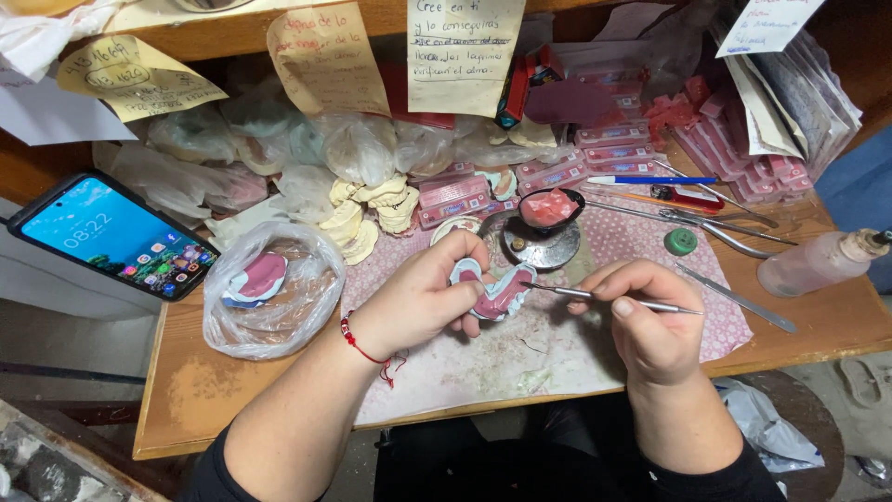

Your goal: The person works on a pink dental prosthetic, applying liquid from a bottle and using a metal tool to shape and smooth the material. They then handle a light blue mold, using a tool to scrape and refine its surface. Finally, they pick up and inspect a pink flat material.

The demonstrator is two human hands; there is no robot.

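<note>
Over the mat, left hand (423, 302) grips wax denture (502, 293); right hand (646, 321) grips spatula (609, 299)

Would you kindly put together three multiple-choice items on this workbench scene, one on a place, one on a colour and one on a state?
1. Where does the smartphone lie?
A. at the bench's left edge
B. beside the squeeze bottle
C. under the right hand

2. What colour is the cord on the left wrist?
A. blue
B. red
C. green

3. What is the right hand doing?
A. resting empty
B. gripping a thin metal tool
C. lifting the bottle

Answers:
1 A: the phone overhangs the left edge, far from the bottle.
2 B: the cord is plainly red.
3 B: its fingers pinch the metal tool, tip against the pink dental model in the left hand.
</note>
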